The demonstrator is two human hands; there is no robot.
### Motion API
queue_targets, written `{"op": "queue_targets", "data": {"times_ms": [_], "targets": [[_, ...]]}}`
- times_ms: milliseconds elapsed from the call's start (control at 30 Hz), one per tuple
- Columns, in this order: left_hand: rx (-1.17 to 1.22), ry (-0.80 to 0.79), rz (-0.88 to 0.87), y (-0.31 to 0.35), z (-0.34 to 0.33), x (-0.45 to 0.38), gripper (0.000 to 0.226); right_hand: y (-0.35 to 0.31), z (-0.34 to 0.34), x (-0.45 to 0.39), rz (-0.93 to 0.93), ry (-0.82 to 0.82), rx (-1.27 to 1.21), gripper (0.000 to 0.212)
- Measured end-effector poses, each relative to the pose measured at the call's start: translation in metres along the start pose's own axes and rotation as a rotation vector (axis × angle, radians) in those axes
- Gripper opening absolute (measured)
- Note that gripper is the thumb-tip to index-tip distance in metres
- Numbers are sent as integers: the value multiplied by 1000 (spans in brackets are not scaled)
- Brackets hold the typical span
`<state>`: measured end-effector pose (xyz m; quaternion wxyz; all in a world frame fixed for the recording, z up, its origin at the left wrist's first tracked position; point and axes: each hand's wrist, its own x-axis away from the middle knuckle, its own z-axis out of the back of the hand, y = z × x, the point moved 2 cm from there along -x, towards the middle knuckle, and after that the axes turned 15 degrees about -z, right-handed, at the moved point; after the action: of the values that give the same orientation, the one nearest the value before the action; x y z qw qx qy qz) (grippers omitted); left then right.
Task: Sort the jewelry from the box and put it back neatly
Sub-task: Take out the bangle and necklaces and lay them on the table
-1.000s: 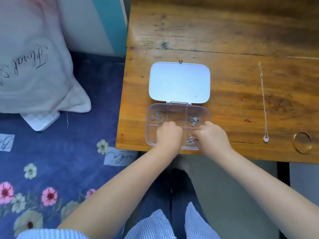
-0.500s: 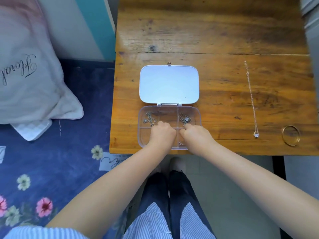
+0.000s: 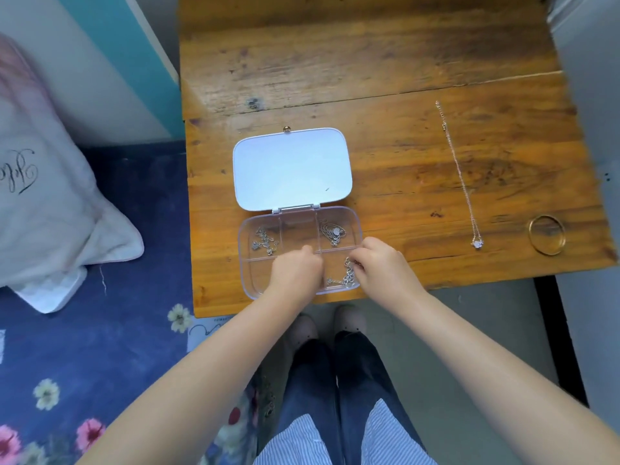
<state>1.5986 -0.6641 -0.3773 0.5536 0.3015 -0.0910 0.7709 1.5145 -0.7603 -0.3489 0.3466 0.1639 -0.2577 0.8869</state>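
A clear jewelry box with six compartments lies open near the table's front edge, its white lid folded back flat. Silver pieces rest in the back-left cell and a chain with a round pendant in the back-right cell. My right hand pinches a silver chain in the front-right cell. My left hand is curled over the front-middle cell; what its fingers hold is hidden. A thin necklace and a gold bangle lie on the table at the right.
The wooden table has a crack running across its middle. A bed with a blue floral sheet and a white pillow is at the left. My legs and shoes are below the table's front edge.
My right hand has shifted right and now lifts part of the silver chain in the front-right cell. The left hand stays over the front-middle cell. The head camera has moved, shifting the view.
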Motion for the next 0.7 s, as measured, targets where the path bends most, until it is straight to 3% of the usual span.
{"op": "queue_targets", "data": {"times_ms": [200, 400, 533, 700], "targets": [[-112, -53, -47, 6, 5, -3, 26, 5, -3, 1, 48, 33, -12, 19], [-284, -164, -240, 1, 14, 6, 28, 14, 13, 8, 43, -7, -130, 13], [6, 61, -126, 0, 48, 27, 12, 16, 52, 14, 11, -17, -214, 10], [639, 466, -149, 20, 125, 53, 27, 16, 128, 28, -12, 27, -289, 19]]}}
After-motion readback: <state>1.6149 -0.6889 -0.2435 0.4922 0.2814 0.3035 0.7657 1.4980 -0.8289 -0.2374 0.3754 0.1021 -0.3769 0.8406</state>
